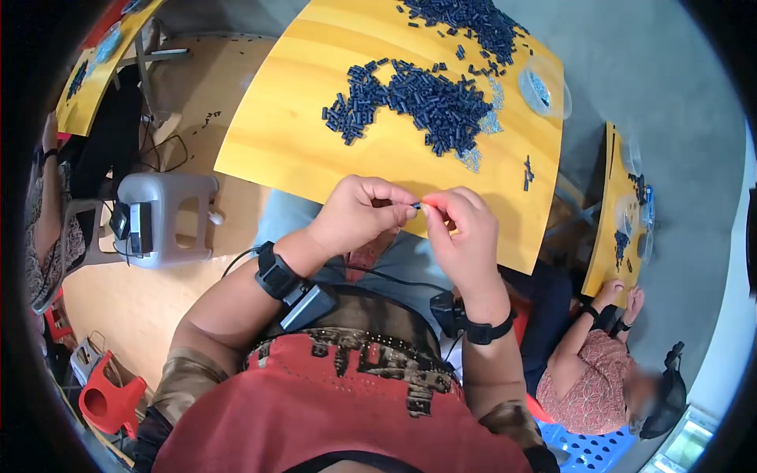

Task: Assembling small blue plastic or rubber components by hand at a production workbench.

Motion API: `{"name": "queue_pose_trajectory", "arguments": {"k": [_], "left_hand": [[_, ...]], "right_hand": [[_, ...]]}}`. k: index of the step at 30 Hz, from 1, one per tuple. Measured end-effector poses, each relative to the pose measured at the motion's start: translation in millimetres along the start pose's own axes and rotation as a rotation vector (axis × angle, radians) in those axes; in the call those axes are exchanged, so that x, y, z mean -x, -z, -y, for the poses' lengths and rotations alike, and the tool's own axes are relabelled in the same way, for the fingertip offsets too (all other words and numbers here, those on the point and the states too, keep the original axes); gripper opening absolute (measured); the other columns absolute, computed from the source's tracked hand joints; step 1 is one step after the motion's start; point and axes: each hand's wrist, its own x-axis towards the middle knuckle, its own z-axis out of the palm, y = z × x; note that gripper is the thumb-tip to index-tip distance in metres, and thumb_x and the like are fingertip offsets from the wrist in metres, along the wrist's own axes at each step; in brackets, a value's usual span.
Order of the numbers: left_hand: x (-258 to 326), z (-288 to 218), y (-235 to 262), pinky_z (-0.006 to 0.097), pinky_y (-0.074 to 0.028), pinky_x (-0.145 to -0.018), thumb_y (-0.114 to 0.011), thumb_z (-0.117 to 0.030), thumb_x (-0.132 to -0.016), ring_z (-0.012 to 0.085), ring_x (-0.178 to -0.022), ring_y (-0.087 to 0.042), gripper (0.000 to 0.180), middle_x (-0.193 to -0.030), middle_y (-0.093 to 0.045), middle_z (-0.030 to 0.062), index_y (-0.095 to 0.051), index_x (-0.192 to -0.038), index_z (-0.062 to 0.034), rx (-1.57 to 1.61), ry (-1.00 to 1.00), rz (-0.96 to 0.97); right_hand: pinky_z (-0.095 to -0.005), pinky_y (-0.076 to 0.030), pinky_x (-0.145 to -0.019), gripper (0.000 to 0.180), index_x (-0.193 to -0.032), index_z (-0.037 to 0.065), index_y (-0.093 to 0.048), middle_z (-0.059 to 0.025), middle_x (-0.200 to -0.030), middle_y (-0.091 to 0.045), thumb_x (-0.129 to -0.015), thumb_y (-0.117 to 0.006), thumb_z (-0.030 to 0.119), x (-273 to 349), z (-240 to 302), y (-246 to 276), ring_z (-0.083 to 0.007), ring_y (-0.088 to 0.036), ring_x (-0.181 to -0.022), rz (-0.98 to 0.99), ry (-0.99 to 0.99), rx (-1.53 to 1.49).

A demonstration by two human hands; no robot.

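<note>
My left hand [359, 213] and my right hand [461, 229] meet just above the near edge of a yellow table [300, 142]. Their fingertips pinch one small dark blue piece [415, 206] between them. A wide heap of the same dark blue pieces [426, 102] lies on the table beyond my hands. A second heap [473, 24] sits at the far end. Small clear bits [473, 158] are scattered beside the nearer heap. Both wrists wear black bands with cabled devices.
A clear plastic bowl [544, 91] stands at the table's right edge. A grey plastic stool [169, 217] holding a small device is on my left, a red stool [110, 398] lower left. Another person [599, 370] works at a yellow table [615, 229] on the right.
</note>
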Motion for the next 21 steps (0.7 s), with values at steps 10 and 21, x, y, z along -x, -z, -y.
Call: {"name": "queue_pose_trajectory", "arguments": {"k": [10,21], "left_hand": [[-0.7,3.7,5.7,0.022,-0.049,-0.047,-0.063,-0.010,-0.087,0.0098,-0.062,-0.062,0.012,-0.072,-0.065,0.0051,-0.065,-0.094,0.0000,0.141,0.025,-0.012],[-8.7,20.8,14.3,0.025,-0.053,-0.057,-0.060,-0.014,-0.089,0.0134,-0.068,-0.065,0.016,-0.084,-0.066,0.0065,-0.062,-0.097,-0.0004,0.249,0.034,0.040]], "right_hand": [[-0.0383,-0.047,-0.070,0.028,-0.097,0.002,-0.059,-0.0129,-0.088,-0.057,-0.070,-0.065,0.002,13.3,7.1,-23.9,-0.0313,-0.056,-0.081,-0.033,0.014,0.059],[-0.0384,-0.046,-0.068,0.021,-0.092,0.003,-0.058,-0.0119,-0.085,-0.054,-0.072,-0.065,0.005,3.3,1.0,-30.0,-0.0306,-0.054,-0.080,-0.026,0.173,0.220]]}}
